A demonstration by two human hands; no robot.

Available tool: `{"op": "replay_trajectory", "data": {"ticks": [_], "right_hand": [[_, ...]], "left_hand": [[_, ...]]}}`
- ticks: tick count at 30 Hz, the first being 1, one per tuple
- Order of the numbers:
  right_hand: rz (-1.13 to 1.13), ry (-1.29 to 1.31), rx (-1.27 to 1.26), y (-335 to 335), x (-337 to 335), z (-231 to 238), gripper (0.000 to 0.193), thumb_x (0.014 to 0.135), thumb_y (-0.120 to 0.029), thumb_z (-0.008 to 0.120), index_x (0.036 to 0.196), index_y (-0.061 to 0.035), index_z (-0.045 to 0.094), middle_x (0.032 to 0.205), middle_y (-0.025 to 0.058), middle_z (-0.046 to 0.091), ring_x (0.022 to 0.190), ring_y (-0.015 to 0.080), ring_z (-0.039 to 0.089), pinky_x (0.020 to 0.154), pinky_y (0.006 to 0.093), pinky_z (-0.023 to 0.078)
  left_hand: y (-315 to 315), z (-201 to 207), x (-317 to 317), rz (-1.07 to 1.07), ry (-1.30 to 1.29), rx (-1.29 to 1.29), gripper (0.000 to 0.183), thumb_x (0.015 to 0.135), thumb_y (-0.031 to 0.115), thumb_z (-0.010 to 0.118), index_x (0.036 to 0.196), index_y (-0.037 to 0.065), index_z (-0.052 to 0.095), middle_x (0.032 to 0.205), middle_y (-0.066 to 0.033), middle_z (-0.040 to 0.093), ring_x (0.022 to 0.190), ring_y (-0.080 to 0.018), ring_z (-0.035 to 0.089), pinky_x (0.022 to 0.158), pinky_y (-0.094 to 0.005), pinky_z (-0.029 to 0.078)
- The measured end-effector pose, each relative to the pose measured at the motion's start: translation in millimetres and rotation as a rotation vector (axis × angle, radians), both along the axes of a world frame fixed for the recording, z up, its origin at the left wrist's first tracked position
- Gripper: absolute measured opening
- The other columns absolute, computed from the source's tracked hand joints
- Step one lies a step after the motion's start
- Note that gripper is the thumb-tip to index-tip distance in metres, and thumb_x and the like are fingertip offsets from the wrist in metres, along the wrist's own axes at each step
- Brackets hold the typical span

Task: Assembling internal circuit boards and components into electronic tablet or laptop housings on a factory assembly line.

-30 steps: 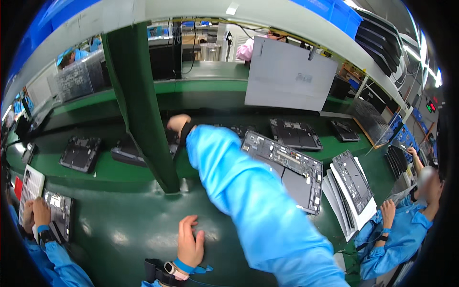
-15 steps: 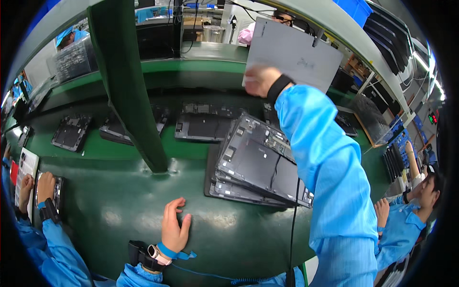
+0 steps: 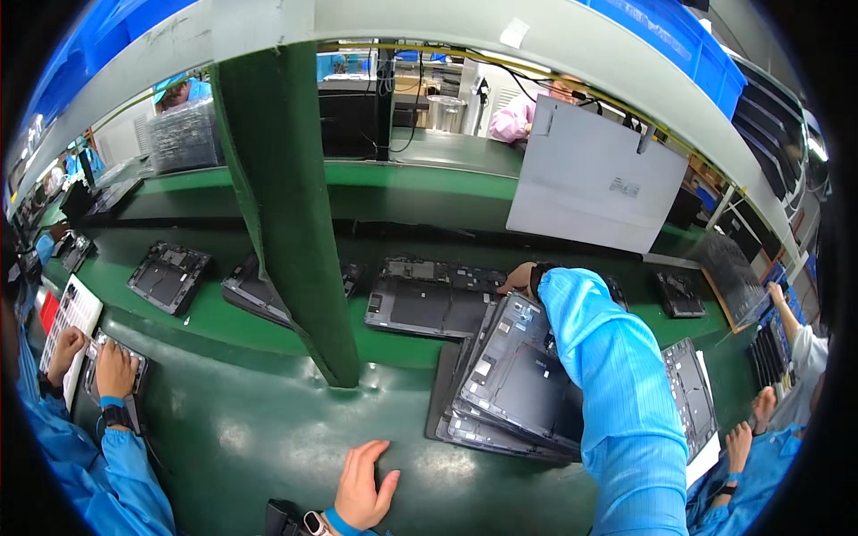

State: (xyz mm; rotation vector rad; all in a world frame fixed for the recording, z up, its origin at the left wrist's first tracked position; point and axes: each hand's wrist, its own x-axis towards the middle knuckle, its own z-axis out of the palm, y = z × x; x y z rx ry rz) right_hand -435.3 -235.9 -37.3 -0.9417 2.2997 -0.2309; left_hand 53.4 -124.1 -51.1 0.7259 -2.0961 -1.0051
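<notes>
The right hand (image 3: 518, 279) reaches far over the stack of dark panels (image 3: 509, 380) and touches a flat dark panel (image 3: 429, 304); I cannot tell how its fingers sit. The left hand (image 3: 362, 487) lies flat on the near green table (image 3: 241, 438), fingers apart.

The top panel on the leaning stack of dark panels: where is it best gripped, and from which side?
Probably by its raised far edge, from above and behind: the top panel lies tilted on the stack, far edge up near the right hand, with its near edge overlapping the panels below.
</notes>
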Motion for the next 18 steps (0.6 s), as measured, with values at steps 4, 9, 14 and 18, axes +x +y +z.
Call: {"op": "replay_trajectory", "data": {"ticks": [4,9,14,18], "right_hand": [[-0.219,-0.282,0.044,-12.3,-25.4,-12.1,0.023,0.08,-0.014,0.07,0.086,0.0056,0.06,0.087,0.0163,0.063,0.07,0.0286,0.06,0.059,0.0438,0.049],[-0.534,-1.173,-0.161,-5.4,8.0,24.9,0.019,0.094,-0.016,0.048,0.104,-0.0003,0.053,0.102,0.0168,0.06,0.093,0.0321,0.057,0.079,0.0563,0.046],[-0.45,-1.044,-0.578,5.0,5.6,34.4,0.019,0.091,-0.012,0.052,0.107,-0.0002,0.053,0.101,0.0136,0.061,0.093,0.0317,0.058,0.083,0.0559,0.044],[-0.413,-0.908,-0.63,10.6,8.4,54.9,0.016,0.092,-0.015,0.052,0.101,-0.0018,0.056,0.1,0.0117,0.061,0.099,0.027,0.055,0.089,0.0503,0.042]], "left_hand": [[-3.7,-1.6,-4.2,0.0,0.018,-0.023,0.041,0.075,0.002,0.059,0.115,-0.003,0.049,0.113,-0.0204,0.05,0.098,-0.0316,0.051,0.082,-0.0347,0.045],[-6.8,0.1,-0.1,0.031,0.023,-0.018,0.04,0.076,0.005,0.062,0.113,-0.002,0.049,0.111,-0.0194,0.052,0.094,-0.0342,0.051,0.081,-0.0371,0.044],[-7.6,0.6,0.7,0.013,0.018,-0.028,0.036,0.079,0.004,0.054,0.114,-0.003,0.049,0.114,-0.0201,0.049,0.097,-0.0303,0.052,0.081,-0.0341,0.045],[-6.9,1.8,-0.4,0.035,0.021,-0.02,0.035,0.079,0.004,0.053,0.114,-0.003,0.049,0.113,-0.0193,0.049,0.096,-0.0291,0.052,0.081,-0.0336,0.045]]}}
